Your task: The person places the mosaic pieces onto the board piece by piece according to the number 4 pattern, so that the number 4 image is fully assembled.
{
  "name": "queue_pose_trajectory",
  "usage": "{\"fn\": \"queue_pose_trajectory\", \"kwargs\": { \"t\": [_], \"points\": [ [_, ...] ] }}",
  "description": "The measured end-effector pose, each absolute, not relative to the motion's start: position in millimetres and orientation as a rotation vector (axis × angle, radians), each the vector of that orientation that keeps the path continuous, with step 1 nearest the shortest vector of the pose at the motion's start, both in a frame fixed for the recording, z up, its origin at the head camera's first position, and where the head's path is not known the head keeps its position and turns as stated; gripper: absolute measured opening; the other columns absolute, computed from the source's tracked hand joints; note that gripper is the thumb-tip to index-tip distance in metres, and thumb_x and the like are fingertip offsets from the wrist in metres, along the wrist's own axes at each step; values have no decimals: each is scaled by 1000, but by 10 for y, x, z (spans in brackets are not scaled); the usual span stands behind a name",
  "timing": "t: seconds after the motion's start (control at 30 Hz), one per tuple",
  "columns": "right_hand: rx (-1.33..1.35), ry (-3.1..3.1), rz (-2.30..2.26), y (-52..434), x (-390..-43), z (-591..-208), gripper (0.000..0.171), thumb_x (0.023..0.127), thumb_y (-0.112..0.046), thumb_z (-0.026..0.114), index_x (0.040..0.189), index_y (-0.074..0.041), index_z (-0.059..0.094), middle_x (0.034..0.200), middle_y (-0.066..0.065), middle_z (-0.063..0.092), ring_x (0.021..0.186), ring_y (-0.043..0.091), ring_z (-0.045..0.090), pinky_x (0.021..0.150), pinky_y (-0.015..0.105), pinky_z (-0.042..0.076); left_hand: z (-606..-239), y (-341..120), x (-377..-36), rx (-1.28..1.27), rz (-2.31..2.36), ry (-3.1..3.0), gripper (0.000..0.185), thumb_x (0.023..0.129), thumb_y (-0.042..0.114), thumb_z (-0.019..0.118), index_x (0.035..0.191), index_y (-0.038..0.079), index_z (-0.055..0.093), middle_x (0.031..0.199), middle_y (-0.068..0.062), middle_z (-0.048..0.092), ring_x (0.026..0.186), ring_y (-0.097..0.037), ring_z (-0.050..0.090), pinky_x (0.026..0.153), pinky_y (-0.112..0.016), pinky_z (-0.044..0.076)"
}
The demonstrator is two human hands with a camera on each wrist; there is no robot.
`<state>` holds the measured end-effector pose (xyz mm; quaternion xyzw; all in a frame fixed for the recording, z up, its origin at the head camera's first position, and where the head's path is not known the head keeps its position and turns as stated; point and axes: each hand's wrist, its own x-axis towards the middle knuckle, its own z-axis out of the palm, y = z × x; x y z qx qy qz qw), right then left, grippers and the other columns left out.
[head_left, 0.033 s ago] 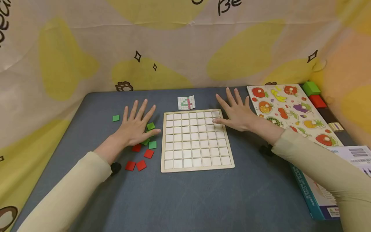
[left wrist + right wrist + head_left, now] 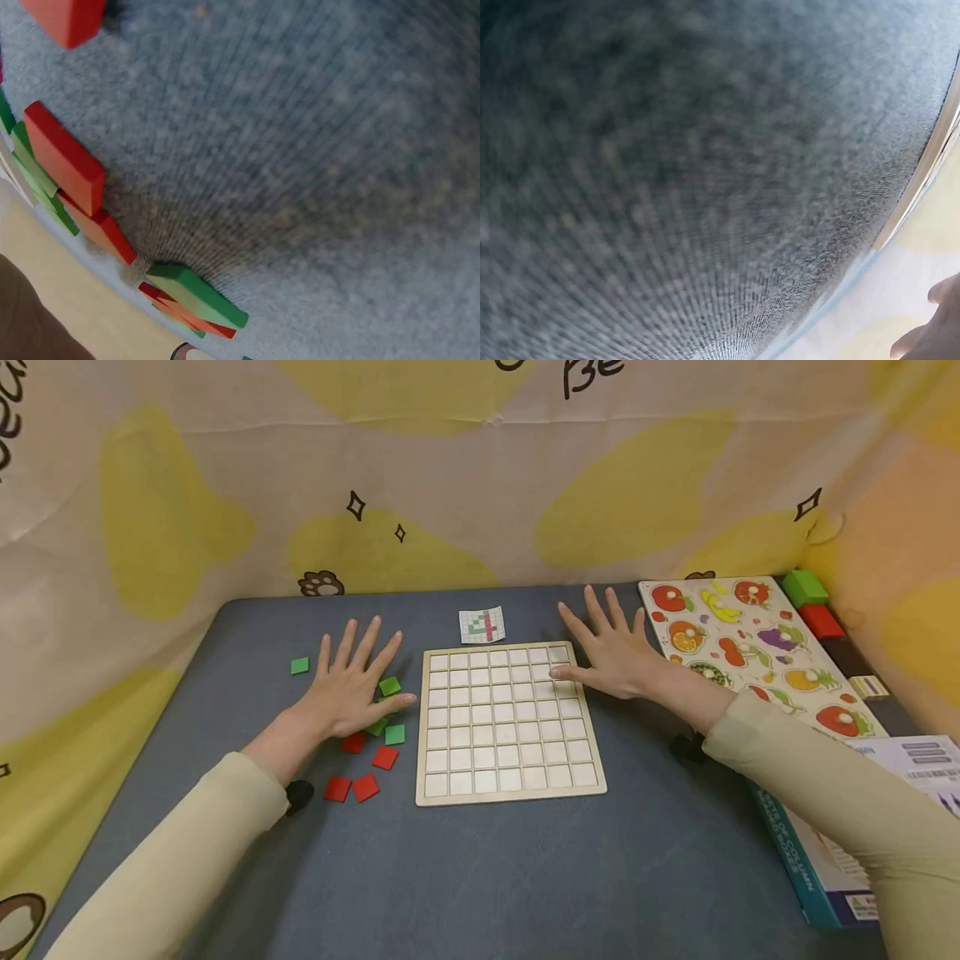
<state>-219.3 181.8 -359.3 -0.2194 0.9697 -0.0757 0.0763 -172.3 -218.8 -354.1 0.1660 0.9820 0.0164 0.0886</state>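
A wooden grid board (image 2: pixel 506 734) with pale square cells lies in the middle of the head view. Left of it, my left hand (image 2: pixel 348 693) spreads its fingers over or among loose square tiles, partly hiding some. Green tiles (image 2: pixel 394 734) and red tiles (image 2: pixel 386 757) lie by its thumb and below the palm; a red tile (image 2: pixel 64 157) also shows in the left wrist view. My right hand (image 2: pixel 618 656) is spread out too, its thumb over the board's right edge. Neither hand holds anything. Behind the board lies a small pattern card (image 2: pixel 482 625) with green and red squares.
One lone green tile (image 2: pixel 300 666) lies left of my left hand. At the right are a fruit-picture board (image 2: pixel 738 635), a box (image 2: pixel 806 860) under my right forearm, and green and red blocks (image 2: pixel 806 587). A patterned cloth (image 2: pixel 465 468) hangs behind the table.
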Motion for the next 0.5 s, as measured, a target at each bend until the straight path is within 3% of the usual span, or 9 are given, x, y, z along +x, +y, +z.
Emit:
{"fn": "queue_pose_trajectory", "kwargs": {
  "t": [0.5],
  "points": [
    [-693, 2949, -194, 1826, -2189, -3597, 100, 87, -78, 44, 160, -27, -3, 164, 12, -24, 152, 46, -16, 109, 81, -2, -3462, -2204, -1720, 465, 39, 2938, 93, 92, 75, 35, 159, 26, -8, 167, -11, -19, 153, -42, -20, 117, -69, -13]
  ]
}}
